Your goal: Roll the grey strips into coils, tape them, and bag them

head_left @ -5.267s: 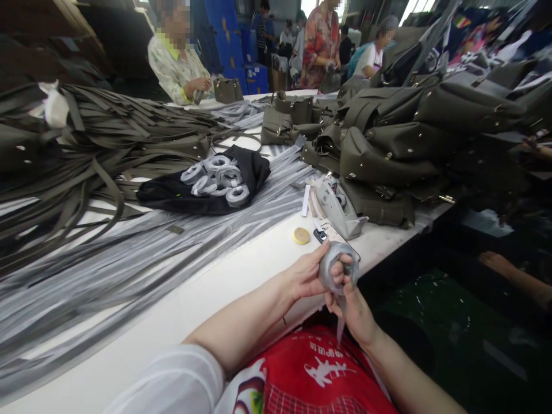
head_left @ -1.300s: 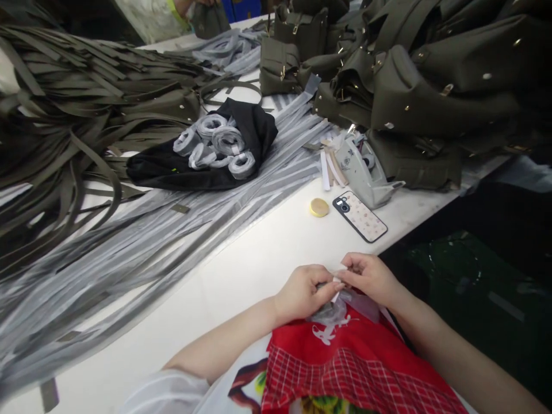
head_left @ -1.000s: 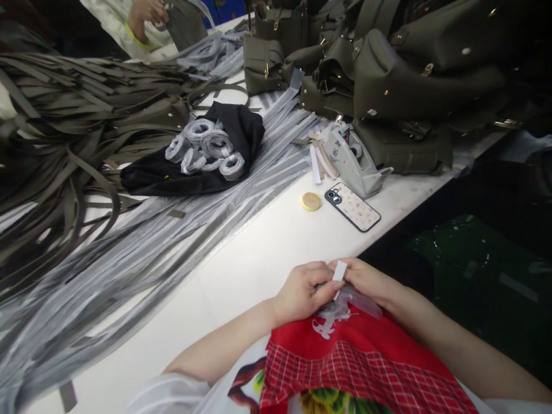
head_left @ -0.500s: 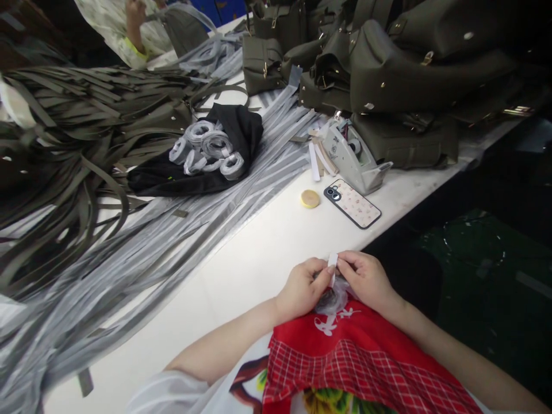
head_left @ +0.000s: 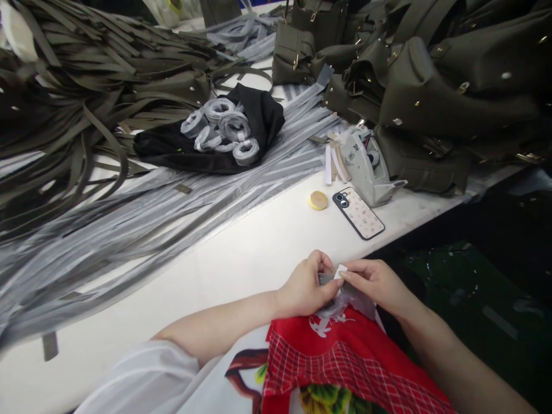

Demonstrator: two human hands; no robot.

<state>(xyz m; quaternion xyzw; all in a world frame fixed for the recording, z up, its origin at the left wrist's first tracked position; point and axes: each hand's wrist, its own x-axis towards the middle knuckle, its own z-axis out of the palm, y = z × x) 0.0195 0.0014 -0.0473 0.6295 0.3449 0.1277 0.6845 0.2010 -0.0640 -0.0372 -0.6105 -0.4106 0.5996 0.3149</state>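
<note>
Close to the red apron (head_left: 366,339), my left hand (head_left: 303,287) is closed round a grey strap coil (head_left: 352,299) in clear plastic. My right hand (head_left: 382,286) pinches a small white strip (head_left: 340,270) against the coil, its thumb meeting the left thumb there. Both hands are just off the front edge of the white table (head_left: 241,259). Fingers cover much of the coil. Similar coils (head_left: 235,123) rest on a black cloth (head_left: 269,112) farther back, one with a white band round it.
A phone (head_left: 360,214), a yellow tape roll (head_left: 318,200) and a tape dispenser (head_left: 366,167) stand ahead on the right. Dark olive bags (head_left: 422,98) are heaped behind. Long plastic-wrapped straps (head_left: 142,230) and loose olive straps (head_left: 86,75) spread over the left.
The white strip has tilted and sits lower over the coil, and more of the grey plastic shows. My right thumb has come across to my left thumb. The view has shifted slightly.
</note>
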